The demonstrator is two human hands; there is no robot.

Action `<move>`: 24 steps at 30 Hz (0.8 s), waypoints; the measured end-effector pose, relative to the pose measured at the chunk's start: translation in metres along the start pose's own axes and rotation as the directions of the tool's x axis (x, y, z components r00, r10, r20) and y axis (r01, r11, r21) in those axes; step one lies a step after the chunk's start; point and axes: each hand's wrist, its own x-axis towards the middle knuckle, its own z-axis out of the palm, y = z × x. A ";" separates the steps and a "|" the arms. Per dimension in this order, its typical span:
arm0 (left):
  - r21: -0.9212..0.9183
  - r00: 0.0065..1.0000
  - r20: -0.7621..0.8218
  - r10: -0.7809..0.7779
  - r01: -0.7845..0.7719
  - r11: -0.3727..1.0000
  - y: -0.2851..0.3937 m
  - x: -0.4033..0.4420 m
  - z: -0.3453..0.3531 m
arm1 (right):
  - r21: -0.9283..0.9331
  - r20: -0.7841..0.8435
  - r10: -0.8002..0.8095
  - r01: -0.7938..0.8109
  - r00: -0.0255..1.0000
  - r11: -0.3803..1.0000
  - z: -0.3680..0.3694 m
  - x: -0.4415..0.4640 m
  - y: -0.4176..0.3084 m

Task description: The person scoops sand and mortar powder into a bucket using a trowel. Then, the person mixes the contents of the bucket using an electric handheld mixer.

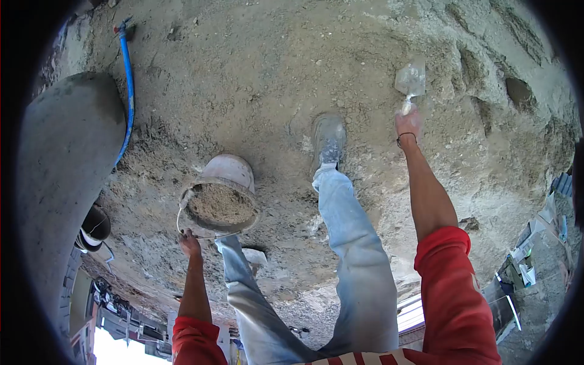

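Observation:
My left hand (190, 243) is closed round the wire handle of a bucket (229, 169). The bucket is tilted, its open mouth towards me, and holds a grey-brown, grainy mix (220, 204). Out to the right, my right hand (408, 121) is wrapped round the handle of a trowel (411, 78). The trowel's flat blade points away from me over the dirt ground; whether it touches the ground I cannot tell.
A large grey rounded form (70, 140) stands at the left, with a blue hose (129, 85) beside it. Another bucket (95, 225) lies below. My shoe (330, 137) is on the dirt between my hands. Debris (529, 249) lies at the right.

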 end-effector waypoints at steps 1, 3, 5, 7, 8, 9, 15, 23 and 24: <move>-0.010 0.998 -0.042 -0.047 0.046 0.999 0.024 -0.017 -0.013 | 0.113 0.022 -0.016 0.013 1.000 0.993 0.009 0.038 -0.014; -0.029 0.995 0.028 -0.100 0.101 0.994 0.039 -0.021 -0.024 | 0.227 0.061 -0.032 0.018 0.998 0.974 0.016 0.062 -0.037; -0.028 0.983 0.124 -0.138 0.142 0.989 0.028 -0.019 -0.024 | 0.479 0.253 0.175 -0.280 0.951 0.832 0.011 0.063 -0.053; -0.032 0.974 0.113 -0.194 0.199 0.980 0.020 -0.016 -0.014 | 0.554 0.267 0.143 -0.273 0.953 0.786 0.006 0.047 -0.054; -0.024 0.963 0.106 -0.247 0.250 0.968 0.008 -0.018 -0.019 | 0.617 0.285 0.123 -0.280 0.950 0.735 0.001 0.028 -0.053; -0.011 0.982 0.044 -0.181 0.182 0.983 0.030 -0.037 -0.036 | 0.631 0.293 0.093 -0.266 0.951 0.729 -0.016 0.013 -0.061; 0.003 0.994 0.035 -0.103 0.103 0.995 0.039 -0.074 -0.068 | 0.501 0.268 -0.351 0.181 0.897 0.846 -0.105 -0.111 -0.101; -0.274 0.993 -0.065 0.103 -0.117 0.955 0.031 -0.090 -0.084 | 0.550 0.649 -0.697 0.445 0.306 0.707 -0.166 -0.286 -0.180; -0.286 0.995 -0.056 0.086 -0.099 0.953 0.026 -0.090 -0.087 | 0.541 0.655 -0.696 0.460 0.294 0.704 -0.147 -0.306 -0.176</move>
